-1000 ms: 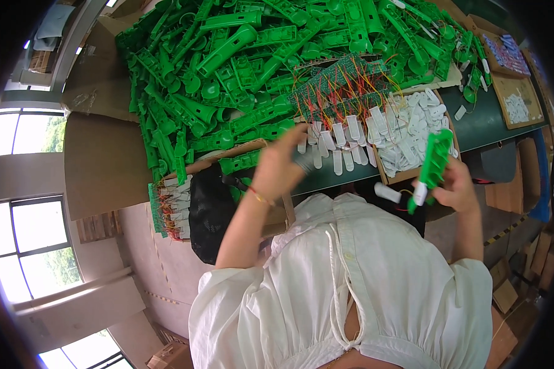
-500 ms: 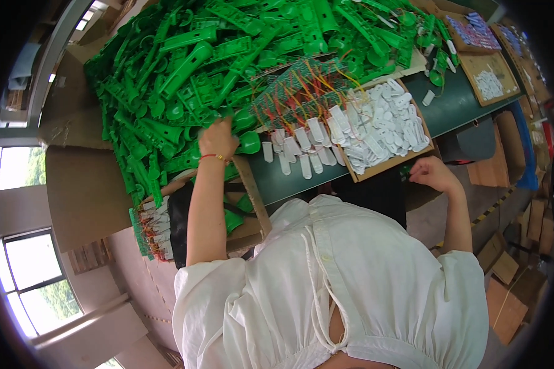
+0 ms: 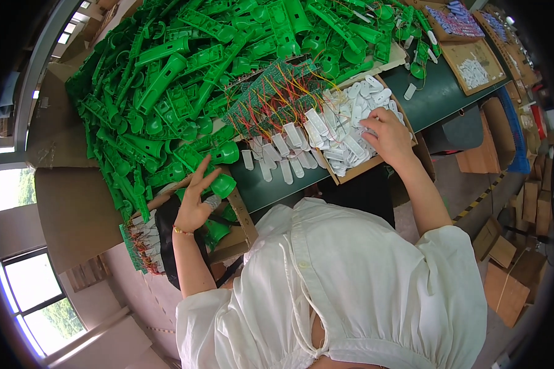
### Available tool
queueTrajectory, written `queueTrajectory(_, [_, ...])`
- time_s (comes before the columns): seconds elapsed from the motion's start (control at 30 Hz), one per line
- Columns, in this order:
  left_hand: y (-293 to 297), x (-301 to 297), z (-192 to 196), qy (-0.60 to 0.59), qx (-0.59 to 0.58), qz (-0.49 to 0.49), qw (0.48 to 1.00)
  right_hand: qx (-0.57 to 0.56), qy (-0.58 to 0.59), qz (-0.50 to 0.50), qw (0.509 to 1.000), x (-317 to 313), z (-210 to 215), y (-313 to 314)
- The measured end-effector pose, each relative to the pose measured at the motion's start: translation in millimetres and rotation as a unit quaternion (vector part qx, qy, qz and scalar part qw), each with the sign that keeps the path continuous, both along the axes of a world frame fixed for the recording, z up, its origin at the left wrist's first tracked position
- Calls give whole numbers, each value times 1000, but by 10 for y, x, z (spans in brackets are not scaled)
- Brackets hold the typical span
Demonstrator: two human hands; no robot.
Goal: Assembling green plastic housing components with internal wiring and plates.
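My left hand has its fingers spread, with nothing gripped between them. Just beyond its fingers is a green plastic half-shell, over a cardboard box that holds more green shells. My right hand reaches into a shallow cardboard tray heaped with small white plastic pieces. Its thumb and fingers pinch at the heap, on what looks like one white piece; the fingertips are partly hidden. Left of the tray lie green circuit boards with red and yellow wires, and white tabs at the wire ends.
A large heap of green plastic shells covers the left and far side of the green table. Trays of small parts stand at the far right. A dark bag and more wired boards are at the lower left.
My left hand has come back from the green heap toward me and its fingers have spread. My right hand has gone from the table's front edge up into the tray of white pieces.
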State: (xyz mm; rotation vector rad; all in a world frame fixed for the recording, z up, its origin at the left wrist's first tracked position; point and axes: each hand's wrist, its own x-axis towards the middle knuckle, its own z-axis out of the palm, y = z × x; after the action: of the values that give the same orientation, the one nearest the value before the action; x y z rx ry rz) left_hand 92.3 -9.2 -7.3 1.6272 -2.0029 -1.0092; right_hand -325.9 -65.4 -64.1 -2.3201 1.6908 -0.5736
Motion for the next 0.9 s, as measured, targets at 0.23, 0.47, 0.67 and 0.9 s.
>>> queueTrajectory(0.23, [10,-303,-223,18,-191,262,946,-121,68,93,986,74,-68,-49])
queueTrajectory(0.47, [168,-433,43,273,-17,159,949,186,-478,-63,856,94,131,-53])
queueTrajectory(0.67, [204,-905,-202,354,-9,50,934,435,-561,79,700,1134,352,333])
queueTrajectory(0.9, [359,-1102,-134,416,-140,74,895,380,-647,135,647,1457,349,422])
